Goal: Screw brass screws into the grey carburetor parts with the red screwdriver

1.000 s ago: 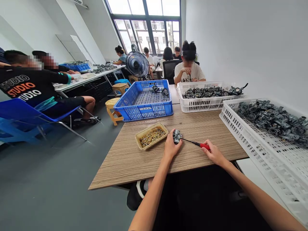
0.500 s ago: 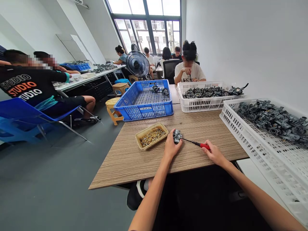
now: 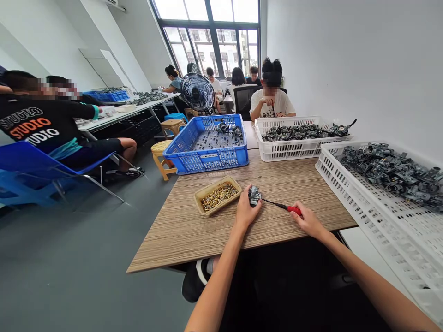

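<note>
My left hand [image 3: 246, 210] is closed around a small grey metal carburetor [image 3: 254, 195], held just over the wood-grain table [image 3: 194, 235]. In my right hand [image 3: 308, 220] is a screwdriver [image 3: 289, 208] with a red and black handle, gripped near its end. Its thin dark shaft points left, and the tip meets the carburetor's right side; exactly where it sits is too small to make out. Left of my left hand stands a tan tray [image 3: 199, 203] holding many small brass-coloured screw-like parts [image 3: 219, 197].
A blue crate [image 3: 207, 161] with a few carburetors stands at the table's far left. Two white crates, one at the back [image 3: 290, 152] and one at right [image 3: 349, 184], hold piled carburetors. Across the table sits a co-worker [image 3: 273, 99]. A fan [image 3: 197, 92] stands beyond.
Both hands, the carburetor and the screwdriver keep almost the same places. The whole view has shifted very slightly.
</note>
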Demonstrator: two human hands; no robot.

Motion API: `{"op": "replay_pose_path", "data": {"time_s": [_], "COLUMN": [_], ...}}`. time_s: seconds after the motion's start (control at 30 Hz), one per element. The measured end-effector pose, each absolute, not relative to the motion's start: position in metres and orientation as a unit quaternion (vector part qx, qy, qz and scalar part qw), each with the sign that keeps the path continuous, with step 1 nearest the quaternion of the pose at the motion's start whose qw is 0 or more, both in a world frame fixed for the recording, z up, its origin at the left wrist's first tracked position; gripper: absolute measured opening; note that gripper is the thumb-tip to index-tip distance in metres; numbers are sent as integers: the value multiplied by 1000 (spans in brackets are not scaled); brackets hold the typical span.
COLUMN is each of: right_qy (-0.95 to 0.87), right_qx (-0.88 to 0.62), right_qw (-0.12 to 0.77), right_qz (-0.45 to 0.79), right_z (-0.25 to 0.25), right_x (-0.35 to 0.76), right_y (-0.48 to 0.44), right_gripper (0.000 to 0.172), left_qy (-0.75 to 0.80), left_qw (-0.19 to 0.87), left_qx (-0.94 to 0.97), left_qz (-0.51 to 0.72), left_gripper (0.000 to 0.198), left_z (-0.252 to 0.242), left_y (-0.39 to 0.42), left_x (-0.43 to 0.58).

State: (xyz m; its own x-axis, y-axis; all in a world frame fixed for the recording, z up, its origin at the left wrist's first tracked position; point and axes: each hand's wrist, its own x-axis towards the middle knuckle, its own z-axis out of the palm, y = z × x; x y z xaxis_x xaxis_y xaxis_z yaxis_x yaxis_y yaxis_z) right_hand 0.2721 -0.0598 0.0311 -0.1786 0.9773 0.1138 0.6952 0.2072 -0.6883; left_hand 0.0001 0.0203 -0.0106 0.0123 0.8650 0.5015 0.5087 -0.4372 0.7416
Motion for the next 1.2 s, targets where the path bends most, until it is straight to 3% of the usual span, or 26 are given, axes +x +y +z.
{"op": "replay_pose_path", "data": {"time_s": [1.2], "right_qy": [-727], "right_qx": [-570], "right_qw": [284], "right_qz": [256], "right_z": [33], "right_x": [273], "right_y": [-59], "right_gripper": [25], "left_qy": [503], "left_qw": [182], "left_qx": [688], "left_qz": [490], "left_gripper": [68], "left_z": [-10], "left_y": [22], "left_x": [1]}}
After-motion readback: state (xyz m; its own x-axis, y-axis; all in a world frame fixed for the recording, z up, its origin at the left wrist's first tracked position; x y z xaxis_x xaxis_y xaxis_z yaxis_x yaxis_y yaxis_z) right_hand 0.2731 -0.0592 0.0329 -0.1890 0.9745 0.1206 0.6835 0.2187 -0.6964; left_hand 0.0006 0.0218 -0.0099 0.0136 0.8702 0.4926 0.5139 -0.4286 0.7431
